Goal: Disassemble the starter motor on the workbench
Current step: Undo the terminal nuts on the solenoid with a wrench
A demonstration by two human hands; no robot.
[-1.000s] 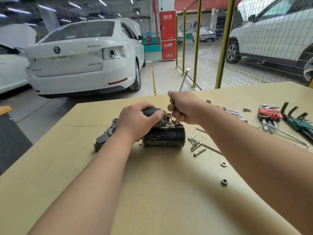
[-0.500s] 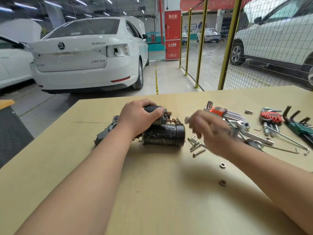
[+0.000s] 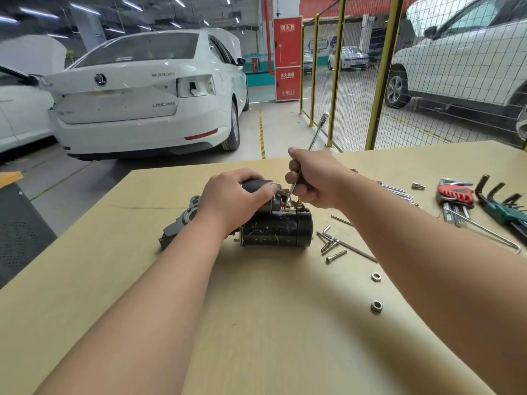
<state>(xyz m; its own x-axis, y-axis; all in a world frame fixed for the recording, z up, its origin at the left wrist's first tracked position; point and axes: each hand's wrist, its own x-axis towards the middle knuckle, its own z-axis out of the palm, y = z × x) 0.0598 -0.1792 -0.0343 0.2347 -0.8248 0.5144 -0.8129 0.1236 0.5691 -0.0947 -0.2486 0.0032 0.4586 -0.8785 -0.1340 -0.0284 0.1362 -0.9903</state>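
While flat on the workbench (image 3: 256,323), starter motor (image 3: 276,230) under curled left hand (image 3: 233,201), ratchet (image 3: 318,132) in fisted right hand (image 3: 313,178).

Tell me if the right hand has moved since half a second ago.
Yes. The right hand went left: from over the loose bolts beside the starter motor to above its terminal end, now gripping a ratchet.

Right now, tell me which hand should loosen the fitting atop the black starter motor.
Right. The right hand grips the slim metal wrench, its tip at the fittings atop the black cylindrical starter motor; the left hand clasps its upper cylinder, steadying it.
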